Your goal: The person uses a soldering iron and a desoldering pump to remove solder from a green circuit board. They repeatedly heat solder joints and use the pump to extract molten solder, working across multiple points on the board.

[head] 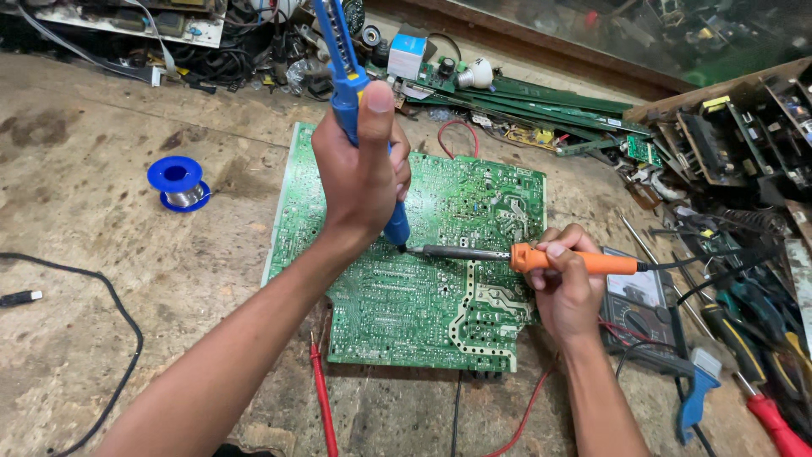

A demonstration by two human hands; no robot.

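Both forearms bare, no sleeves, watch or rings; left hand (pixel 359 182) & right hand (pixel 567 283) ungloved above the circuit board (pixel 423 279).

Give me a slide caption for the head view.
Left hand holds blue desoldering pump, right hand orange soldering iron.

A blue desoldering pump (pixel 348 93) is gripped upright in the left hand (pixel 359 173), thumb on its top, with its nozzle set down on the green circuit board (pixel 474 203) lying solder-side up near the middle of the workbench (pixel 93 195). An orange-handled soldering iron (pixel 541 256) is held in the right hand (pixel 568 283), its tip brought to the board just beside the nozzle. A blue solder spool (pixel 178 183) is seen toward the bench's left edge, a multimeter (pixel 636 306) just right of the board, and a red probe (pixel 322 398) at the near edge.
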